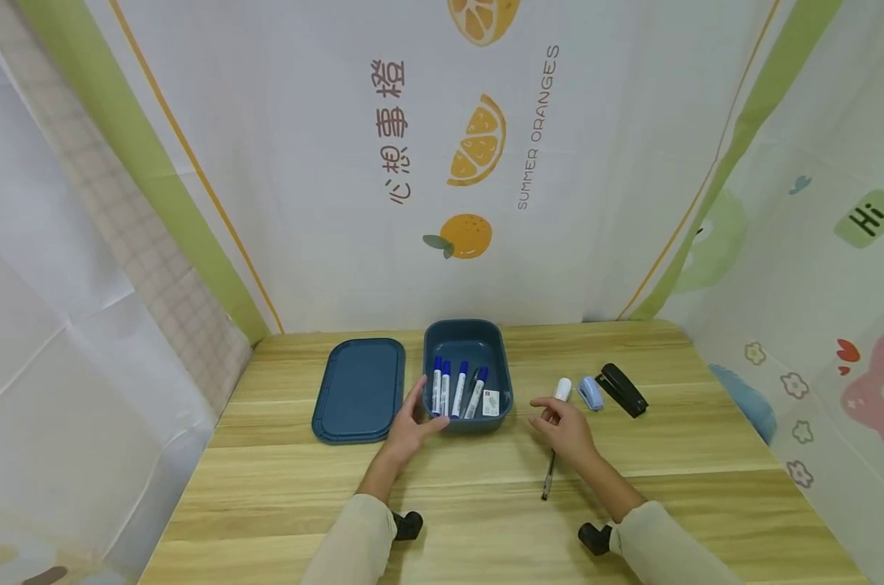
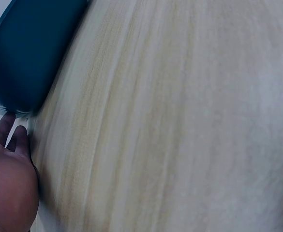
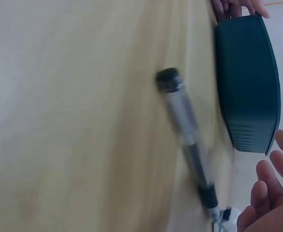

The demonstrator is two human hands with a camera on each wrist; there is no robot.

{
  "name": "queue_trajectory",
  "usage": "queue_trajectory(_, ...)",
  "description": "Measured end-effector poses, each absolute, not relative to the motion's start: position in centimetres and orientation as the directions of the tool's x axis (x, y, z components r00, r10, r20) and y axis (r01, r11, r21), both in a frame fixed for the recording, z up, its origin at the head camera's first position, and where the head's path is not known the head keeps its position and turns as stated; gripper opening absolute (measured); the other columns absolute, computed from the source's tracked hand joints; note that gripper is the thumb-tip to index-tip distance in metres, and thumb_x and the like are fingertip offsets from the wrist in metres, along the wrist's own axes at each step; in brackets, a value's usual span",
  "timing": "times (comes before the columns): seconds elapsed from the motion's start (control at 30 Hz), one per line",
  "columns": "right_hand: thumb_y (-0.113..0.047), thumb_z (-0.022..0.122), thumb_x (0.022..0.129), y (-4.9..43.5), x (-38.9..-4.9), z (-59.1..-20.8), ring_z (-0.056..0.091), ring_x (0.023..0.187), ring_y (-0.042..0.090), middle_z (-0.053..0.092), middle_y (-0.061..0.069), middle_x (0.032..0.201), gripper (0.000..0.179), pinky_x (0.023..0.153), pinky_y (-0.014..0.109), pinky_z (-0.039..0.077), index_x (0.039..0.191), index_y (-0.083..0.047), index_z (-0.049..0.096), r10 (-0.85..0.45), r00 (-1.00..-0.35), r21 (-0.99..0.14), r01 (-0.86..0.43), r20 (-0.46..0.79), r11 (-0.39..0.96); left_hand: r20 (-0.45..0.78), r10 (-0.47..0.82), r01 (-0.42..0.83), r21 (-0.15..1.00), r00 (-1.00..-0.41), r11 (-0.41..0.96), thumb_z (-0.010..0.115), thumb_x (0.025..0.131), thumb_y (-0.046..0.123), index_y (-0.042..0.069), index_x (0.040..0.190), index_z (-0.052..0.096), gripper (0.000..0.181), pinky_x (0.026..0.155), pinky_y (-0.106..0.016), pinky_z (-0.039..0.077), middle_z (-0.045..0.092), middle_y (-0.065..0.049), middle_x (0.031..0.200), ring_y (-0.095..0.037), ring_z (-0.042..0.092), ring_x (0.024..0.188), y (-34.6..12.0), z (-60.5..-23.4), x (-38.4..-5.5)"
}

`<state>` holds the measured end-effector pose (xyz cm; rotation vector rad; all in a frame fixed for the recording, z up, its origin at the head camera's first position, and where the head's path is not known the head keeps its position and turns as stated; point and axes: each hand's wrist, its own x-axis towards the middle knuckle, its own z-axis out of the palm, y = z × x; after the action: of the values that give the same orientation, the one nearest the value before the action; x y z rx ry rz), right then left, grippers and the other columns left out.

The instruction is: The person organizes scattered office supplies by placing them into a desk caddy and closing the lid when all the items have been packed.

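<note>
A dark blue box [image 1: 502, 357] stands open on the table. Inside lie several white markers with blue caps [image 1: 459, 390], a dark pen partly hidden among them, and a small white packet [image 1: 491, 403]. My left hand [image 1: 407, 431] touches the box's front left corner, thumb at the front and fingers spread along the side. To the right of the box, my right hand [image 1: 568, 431] hovers over a clear pen with black ends [image 3: 192, 145], its fingers loosely bent and holding nothing. Just beyond those fingers is a white object [image 1: 562, 387], partly hidden by the hand.
The box's blue lid [image 1: 361, 390] lies flat to its left. A small light blue stapler [image 1: 590, 393] and a black stapler [image 1: 621, 390] lie on the right. Behind the wooden table [image 1: 471, 504] hangs a white curtain [image 1: 303, 203] with orange prints.
</note>
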<state>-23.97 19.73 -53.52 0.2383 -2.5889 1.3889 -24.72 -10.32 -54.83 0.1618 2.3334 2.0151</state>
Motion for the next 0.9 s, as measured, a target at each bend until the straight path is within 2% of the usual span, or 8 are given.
queue_trajectory(0.13,-0.002,0.075,0.083,20.3,-23.2,-54.1,0.047,0.064,0.013,0.057,0.0,0.073,0.024,0.054,0.024,0.04,0.106,0.001,0.071,-0.046,-0.969,-0.816,-0.229,0.243,0.531,0.015,0.114,0.032,0.988,-0.993,0.151,0.077,0.084,0.013,0.018,0.156,0.024,0.089,0.114,-0.048,0.02,0.021,-0.026,0.156,-0.039,0.019,0.143,-10.3,-54.5,-24.6)
queue_trajectory(0.4,-0.003,0.077,0.081,21.5,-22.0,-55.8,0.047,0.065,0.013,0.054,-0.002,0.072,0.026,0.056,0.025,0.04,0.106,-0.003,0.072,-0.025,-0.977,-0.789,-0.186,0.213,0.585,0.017,0.155,0.041,0.987,-0.988,0.155,0.075,0.086,0.009,0.008,0.155,0.023,0.086,0.113,-0.051,0.021,0.021,-0.031,0.153,-0.043,0.02,0.141,-10.2,-51.7,-23.2)
queue_trajectory(0.7,-0.019,0.077,0.084,22.1,-21.3,-56.6,0.043,0.058,0.014,0.048,-0.004,0.066,0.034,0.053,0.028,0.034,0.115,-0.006,0.07,-0.012,-0.992,-0.719,-0.099,0.125,0.688,0.013,0.157,0.036,0.989,-0.987,0.142,0.077,0.085,0.012,0.01,0.155,0.023,0.088,0.114,-0.05,0.02,0.02,-0.029,0.154,-0.042,0.019,0.142,-10.1,-51.7,-23.1)
queue_trajectory(0.9,-0.027,0.079,0.082,21.8,-21.4,-56.8,0.044,0.057,0.012,0.05,-0.007,0.063,0.039,0.058,0.032,0.036,0.117,-0.011,0.07,-0.012,-0.994,-0.648,-0.082,0.112,0.757,0.009,0.151,0.03,0.99,-0.989,0.139,0.075,0.086,0.009,0.009,0.155,0.023,0.086,0.114,-0.05,0.019,0.019,-0.029,0.155,-0.041,0.017,0.143,-10.2,-51.7,-23.2)
